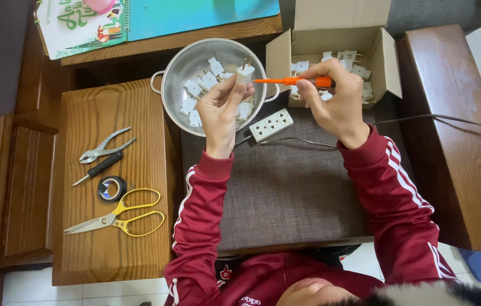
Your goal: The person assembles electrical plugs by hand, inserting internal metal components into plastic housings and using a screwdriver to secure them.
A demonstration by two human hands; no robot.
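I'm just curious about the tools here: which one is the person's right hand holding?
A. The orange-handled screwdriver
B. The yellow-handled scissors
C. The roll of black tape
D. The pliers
A: the right hand grips the orange-handled screwdriver, its tip at the white plug in the left hand; the scissors, pliers and black tape lie on the wooden table.

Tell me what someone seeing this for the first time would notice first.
At top centre, the left hand holds up a small white two-pin plug while the right hand points an orange-handled screwdriver at it. Behind them sit a round metal colander and an open cardboard box, both holding more white plugs. Yellow-handled scissors lie on the wooden table at left.
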